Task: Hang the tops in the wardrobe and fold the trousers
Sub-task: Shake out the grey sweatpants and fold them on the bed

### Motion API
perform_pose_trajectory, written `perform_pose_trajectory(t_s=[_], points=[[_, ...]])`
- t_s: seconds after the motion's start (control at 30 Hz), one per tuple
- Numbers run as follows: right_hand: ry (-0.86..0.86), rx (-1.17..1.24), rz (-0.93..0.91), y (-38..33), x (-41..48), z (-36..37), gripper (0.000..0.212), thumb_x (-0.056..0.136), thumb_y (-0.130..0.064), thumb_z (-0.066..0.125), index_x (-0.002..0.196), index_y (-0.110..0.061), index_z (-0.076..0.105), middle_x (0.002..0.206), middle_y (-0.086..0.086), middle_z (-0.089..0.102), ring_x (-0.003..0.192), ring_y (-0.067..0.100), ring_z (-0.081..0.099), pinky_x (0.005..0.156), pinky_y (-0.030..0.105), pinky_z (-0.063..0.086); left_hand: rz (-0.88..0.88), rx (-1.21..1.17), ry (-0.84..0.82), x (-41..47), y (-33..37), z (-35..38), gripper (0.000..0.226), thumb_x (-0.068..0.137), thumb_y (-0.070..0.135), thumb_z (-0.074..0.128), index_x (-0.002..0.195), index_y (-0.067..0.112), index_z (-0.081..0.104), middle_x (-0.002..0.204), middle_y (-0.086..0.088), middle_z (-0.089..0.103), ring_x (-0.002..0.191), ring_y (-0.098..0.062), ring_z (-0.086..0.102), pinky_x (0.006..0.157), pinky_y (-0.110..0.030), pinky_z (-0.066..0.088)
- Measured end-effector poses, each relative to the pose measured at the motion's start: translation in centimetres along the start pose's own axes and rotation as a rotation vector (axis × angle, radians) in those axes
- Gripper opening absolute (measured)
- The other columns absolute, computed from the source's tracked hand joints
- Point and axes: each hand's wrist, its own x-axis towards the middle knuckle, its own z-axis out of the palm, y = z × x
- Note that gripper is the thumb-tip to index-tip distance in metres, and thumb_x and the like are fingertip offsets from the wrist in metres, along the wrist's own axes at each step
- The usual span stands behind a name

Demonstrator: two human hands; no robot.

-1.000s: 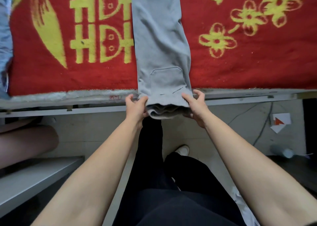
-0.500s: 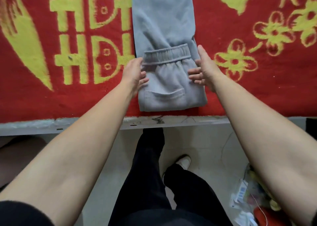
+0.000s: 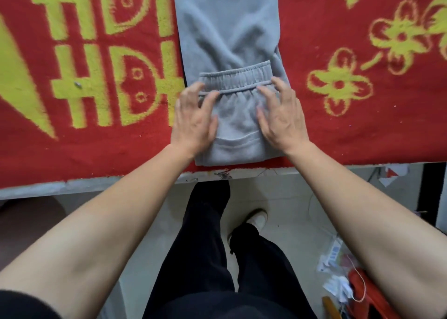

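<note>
Trousers [image 3: 227, 28] lie on blanket [image 3: 338, 137], near end folded back over legs, waistband [image 3: 235, 79] on top. Left hand [image 3: 193, 122] rests on fold's left side, right hand [image 3: 281, 120] on right side. Clutter [image 3: 343, 282] on floor [image 3: 290, 205], lower right.

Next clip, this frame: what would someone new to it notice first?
The bright red blanket with yellow flowers and symbols fills the top half of the view. Down its middle lie the grey trousers, their near end folded back so the elastic waistband faces up. The left hand and right hand press on that fold with spread fingers, one at each side.
</note>
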Motion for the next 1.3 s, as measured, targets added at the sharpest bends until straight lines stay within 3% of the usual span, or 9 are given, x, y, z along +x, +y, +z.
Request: perform_pose_trajectory(t_s=[0.1, 0.2, 0.33, 0.53, 0.73, 0.97, 1.1, 1.2, 1.3], points=[[-0.073, -0.023, -0.208, 0.5, -2.9, 0.6, 0.07, 0.091, -0.053, 0.059, 0.143, -0.007, 0.05, 0.151, 0.028, 0.034, 0.14, 0.041, 0.036, 0.113, 0.051, 0.033, 0.219, 0.013, -0.069, -2.4, 0.5, 0.5, 0.044, 0.09, 0.041, 0.057, 0.12, 0.009, 0.063, 0.133, -0.022, 0.051, 0.122, -0.037, 0.046, 0.099, -0.049, 0.038], [-0.241, -0.156, -0.333, 1.4, -6.1, 0.8, 0.091, 0.083, -0.065, 0.057, 0.153, -0.011, 0.035, 0.159, 0.026, 0.022, 0.149, 0.041, 0.021, 0.118, 0.054, 0.023, 0.346, 0.12, -0.264, -5.0, 0.7, 1.0, 0.076, 0.084, 0.066, 0.052, 0.134, 0.008, 0.054, 0.146, -0.023, 0.042, 0.135, -0.039, 0.038, 0.109, -0.053, 0.03], [-0.378, -0.319, -0.33, 1.9, -7.6, 1.5, 0.107, 0.07, -0.043, 0.069, 0.158, -0.012, 0.016, 0.162, 0.026, 0.008, 0.151, 0.043, 0.008, 0.121, 0.056, 0.015, 0.294, 0.318, -0.433, -6.0, 0.7, 2.0, 0.111, 0.07, 0.059, 0.067, 0.154, 0.006, 0.017, 0.158, -0.029, 0.012, 0.147, -0.044, 0.011, 0.116, -0.061, 0.015], [-0.404, -0.353, -0.238, 1.3, -5.7, 2.5, 0.098, 0.08, -0.014, 0.063, 0.159, -0.009, 0.004, 0.161, 0.03, -0.001, 0.149, 0.049, 0.0, 0.121, 0.059, 0.01, 0.062, 0.455, -0.659, -3.7, 1.9, 3.3, 0.13, 0.065, 0.055, 0.072, 0.152, 0.013, -0.015, 0.159, -0.025, -0.014, 0.146, -0.047, -0.011, 0.111, -0.071, 0.009], [-0.531, -0.318, -0.188, 0.2, -4.9, 0.7, 0.094, 0.082, -0.003, 0.062, 0.158, -0.009, 0.008, 0.162, 0.028, 0.006, 0.15, 0.046, 0.006, 0.121, 0.056, 0.013, 0.04, 0.367, -0.816, -2.1, 2.2, 1.2, 0.108, 0.076, 0.044, 0.065, 0.155, 0.015, -0.003, 0.161, -0.018, -0.013, 0.147, -0.042, -0.012, 0.115, -0.064, 0.012], [-0.605, -0.198, -0.127, -1.3, -6.1, -4.3, 0.094, 0.083, -0.009, 0.068, 0.158, -0.016, 0.011, 0.164, 0.016, 0.011, 0.151, 0.035, 0.012, 0.119, 0.047, 0.021, -0.01, 0.202, -0.878, -3.0, 4.0, -3.5, 0.09, 0.074, 0.036, 0.067, 0.15, 0.019, 0.022, 0.161, -0.011, 0.011, 0.148, -0.035, 0.008, 0.115, -0.054, 0.025], [-0.689, -0.043, -0.128, -1.8, -8.8, -7.5, 0.084, 0.079, -0.014, 0.067, 0.154, -0.017, 0.027, 0.153, 0.008, 0.033, 0.138, 0.03, 0.036, 0.11, 0.042, 0.038, -0.005, 0.066, -0.896, -6.2, 6.2, -5.7, 0.058, 0.07, 0.038, 0.071, 0.12, 0.017, 0.048, 0.129, -0.008, 0.048, 0.123, -0.03, 0.043, 0.096, -0.045, 0.044], [-0.753, 0.052, -0.057, -1.6, -11.0, -9.2, 0.077, 0.078, -0.01, 0.061, 0.15, -0.02, 0.037, 0.151, 0.007, 0.032, 0.129, 0.032, 0.049, 0.106, 0.036, 0.043, -0.037, -0.06, -0.939, -8.7, 7.5, -6.4, 0.037, 0.07, 0.034, 0.072, 0.093, 0.022, 0.046, 0.099, 0.001, 0.053, 0.097, -0.024, 0.054, 0.07, -0.033, 0.041], [-0.781, 0.091, -0.005, -1.2, -10.7, -10.5, 0.071, 0.077, -0.014, 0.063, 0.145, -0.025, 0.044, 0.133, 0.008, 0.037, 0.118, 0.033, 0.053, 0.103, 0.036, 0.045, -0.07, -0.13, -0.962, -8.6, 7.6, -7.3, 0.038, 0.072, 0.034, 0.073, 0.101, 0.027, 0.05, 0.1, 0.006, 0.044, 0.106, -0.023, 0.051, 0.079, -0.032, 0.041]])
